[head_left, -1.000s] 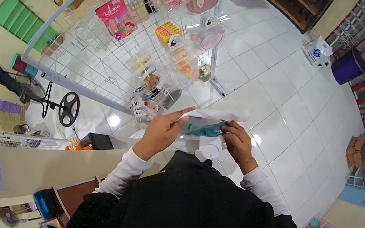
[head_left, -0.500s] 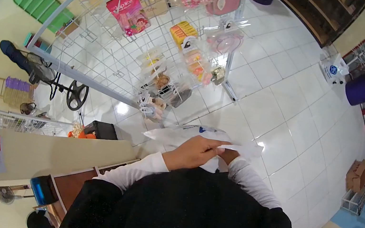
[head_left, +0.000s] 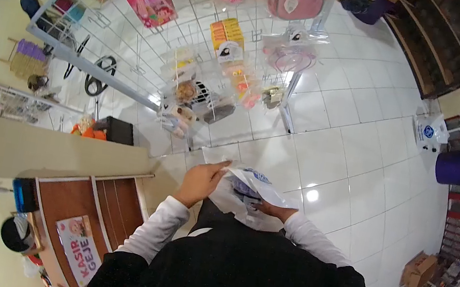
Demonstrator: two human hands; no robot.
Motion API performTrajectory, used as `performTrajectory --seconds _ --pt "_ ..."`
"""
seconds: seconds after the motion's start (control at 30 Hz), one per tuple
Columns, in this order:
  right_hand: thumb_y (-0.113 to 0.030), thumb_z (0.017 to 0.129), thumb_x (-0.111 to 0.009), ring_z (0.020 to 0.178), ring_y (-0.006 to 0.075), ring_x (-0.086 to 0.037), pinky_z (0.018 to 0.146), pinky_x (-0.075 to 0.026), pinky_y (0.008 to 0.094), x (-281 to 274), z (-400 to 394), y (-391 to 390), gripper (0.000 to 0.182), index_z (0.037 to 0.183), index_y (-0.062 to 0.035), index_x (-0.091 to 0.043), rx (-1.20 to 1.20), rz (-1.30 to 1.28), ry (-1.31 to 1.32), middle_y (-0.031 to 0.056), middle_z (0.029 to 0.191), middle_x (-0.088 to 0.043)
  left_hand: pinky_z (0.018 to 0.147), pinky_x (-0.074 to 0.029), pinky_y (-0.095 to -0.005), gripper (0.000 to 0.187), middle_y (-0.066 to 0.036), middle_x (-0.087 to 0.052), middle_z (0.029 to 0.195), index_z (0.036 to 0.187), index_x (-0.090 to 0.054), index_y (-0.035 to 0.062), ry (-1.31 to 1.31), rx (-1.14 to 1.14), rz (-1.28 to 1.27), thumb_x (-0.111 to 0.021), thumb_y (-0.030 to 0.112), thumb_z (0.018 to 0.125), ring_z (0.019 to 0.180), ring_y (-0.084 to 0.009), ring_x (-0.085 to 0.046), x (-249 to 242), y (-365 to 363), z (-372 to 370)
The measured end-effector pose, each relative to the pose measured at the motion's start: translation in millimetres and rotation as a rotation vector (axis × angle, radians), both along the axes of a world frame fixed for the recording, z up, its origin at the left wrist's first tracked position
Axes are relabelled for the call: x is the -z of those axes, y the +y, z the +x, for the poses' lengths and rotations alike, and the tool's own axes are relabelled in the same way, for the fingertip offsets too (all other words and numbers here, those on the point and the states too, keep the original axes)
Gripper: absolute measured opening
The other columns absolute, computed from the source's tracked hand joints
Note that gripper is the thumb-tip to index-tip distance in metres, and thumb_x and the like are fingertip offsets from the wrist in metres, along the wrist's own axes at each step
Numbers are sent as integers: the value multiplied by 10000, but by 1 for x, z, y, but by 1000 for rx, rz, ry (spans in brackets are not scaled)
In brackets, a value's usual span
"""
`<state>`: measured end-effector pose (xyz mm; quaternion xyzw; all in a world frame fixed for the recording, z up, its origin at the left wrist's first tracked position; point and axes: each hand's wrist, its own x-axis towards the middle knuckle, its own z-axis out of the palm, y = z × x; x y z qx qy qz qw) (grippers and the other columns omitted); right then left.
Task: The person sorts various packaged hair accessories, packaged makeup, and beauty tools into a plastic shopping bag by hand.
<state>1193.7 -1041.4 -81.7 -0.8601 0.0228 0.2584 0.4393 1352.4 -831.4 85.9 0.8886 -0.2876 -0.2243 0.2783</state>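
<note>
I hold a white plastic bag (head_left: 246, 192) in front of my chest with both hands. My left hand (head_left: 202, 181) pinches the bag's upper left edge with thumb and fingers. My right hand (head_left: 270, 210) grips the bag lower on its right side and is mostly covered by it. A dark blue-grey item (head_left: 242, 187) shows inside the bag's mouth. Both arms wear white sleeves over a black garment.
A white wire grid rack (head_left: 199, 35) hung with packaged goods stands ahead on the white tiled floor (head_left: 352, 139). A brown counter (head_left: 85, 210) with a sign lies to my left. A purple bin (head_left: 456, 166) and shelves stand at the right.
The view has swung left and down. The bag went from stretched flat between my hands to hanging open, my left hand lifting its edge and my right hand lower.
</note>
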Motion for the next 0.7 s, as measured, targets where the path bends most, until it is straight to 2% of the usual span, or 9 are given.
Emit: performTrajectory --seconds 0.07,0.17,0.2,0.23,0.3,0.4,0.5,0.53,0.7 --pt "-452 748 -667 1244 350 -382 1031 -327 392 14 3 -17 758 1330 -58 -381 -45 -52 90 212 1340 -408 682 -479 -428 292 -195 -637 874 1148 -612 158 3 -92 -54 -484 266 909 787 -370 -609 24 -7 1" --pt "-512 735 -666 1272 353 -353 1043 -315 386 30 24 -43 825 1343 -45 -360 -65 -121 213 222 1383 -365 688 -478 -421 288 -199 -633 909 1132 -618 138 23 -187 -107 -485 263 910 820 -362 -609 54 -16 4" --pt "-544 692 -686 1278 352 -348 1060 -291 377 58 28 -55 907 1345 -15 -343 -149 -271 211 227 1375 -374 685 -475 -410 274 -204 -632 922 1120 -622 129 46 -222 -76 -496 243 905 830 -362 -607 62 -19 4" --pt "-456 630 -751 1191 348 -445 1028 -336 379 123 11 -64 854 1295 -42 -412 -96 -326 -48 201 1255 -499 677 -472 -407 274 -200 -630 895 1122 -621 126 34 -238 -116 -502 235 900 809 -362 -603 77 -19 5" --pt "-441 569 -787 1195 349 -439 1031 -336 377 142 19 -77 896 1287 -49 -422 -67 -373 -52 189 1268 -489 662 -465 -402 275 -191 -625 840 1125 -620 120 7 -259 -198 -515 219 892 766 -363 -594 115 -15 10" --pt "-420 497 -824 1219 345 -411 1033 -332 384 183 43 -82 980 1303 -56 -402 -140 -364 -37 182 1303 -454 635 -448 -386 269 -167 -571 765 1117 -629 105 1 -326 -114 -531 176 876 683 -333 -561 168 -8 23" --pt "-482 482 -821 1286 356 -329 1072 -275 433 231 73 -81 1071 1348 -75 -339 -259 -435 67 165 1373 -382 614 -434 -369 256 -140 -519 773 1092 -644 92 -65 -423 -190 -545 135 861 651 -280 -532 231 3 37" --pt "-464 464 -834 1283 353 -335 1061 -283 451 237 80 -80 1081 1351 -92 -341 -242 -442 16 156 1372 -386 617 -440 -340 233 -141 -529 829 1065 -656 80 -98 -439 -173 -544 115 865 664 -249 -535 248 5 42" --pt "-440 432 -850 1271 349 -358 1045 -292 480 289 115 -75 1111 1353 -95 -332 -308 -590 -48 151 1354 -406 657 -464 -311 220 -149 -571 941 1055 -652 55 -97 -504 -277 -540 139 885 719 -256 -576 329 14 55"
